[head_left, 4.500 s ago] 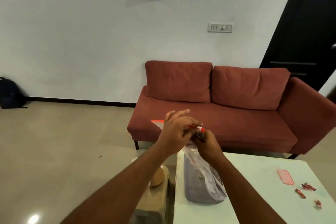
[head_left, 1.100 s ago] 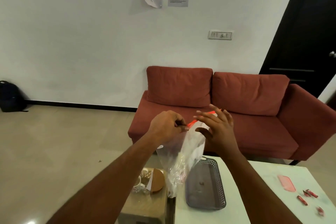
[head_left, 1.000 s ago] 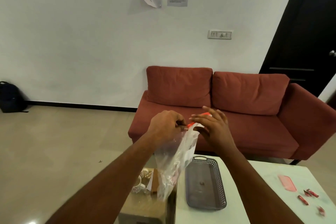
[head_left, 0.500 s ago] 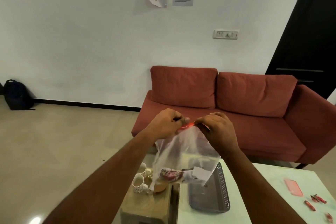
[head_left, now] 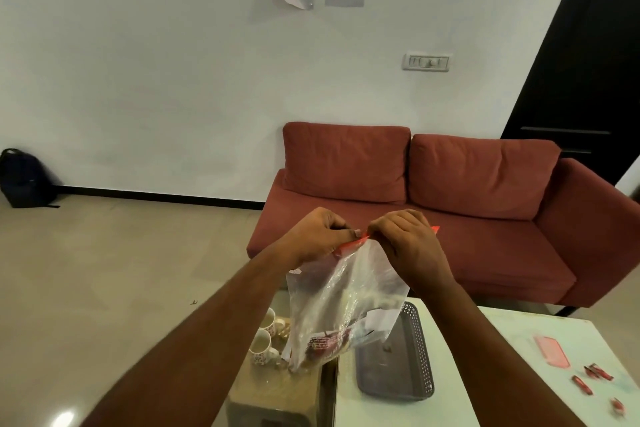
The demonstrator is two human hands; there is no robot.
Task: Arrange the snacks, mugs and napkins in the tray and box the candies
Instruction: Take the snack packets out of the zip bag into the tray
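Note:
A clear zip bag point(head_left: 341, 302) with a red strip along its top hangs in the air, held by both hands. My left hand point(head_left: 317, 234) pinches the strip's left part and my right hand point(head_left: 407, 243) pinches it just to the right. Red snack packets and white paper lie at the bag's bottom. Below it a grey perforated tray point(head_left: 394, 357) rests on the white table point(head_left: 502, 374). Two patterned mugs point(head_left: 265, 334) stand on a low side table point(head_left: 277, 388) to the left. Red candies point(head_left: 594, 380) and a pink lid point(head_left: 552, 350) lie on the table's right side.
A red sofa point(head_left: 450, 204) stands behind the table against a white wall. A black door point(head_left: 588, 62) is at the right. A dark backpack point(head_left: 24, 177) sits on the beige floor at the far left.
My right hand went from spread fingers beside the bag to pinching the red strip close to my left hand. The bag swung to face me and the view tilted down.

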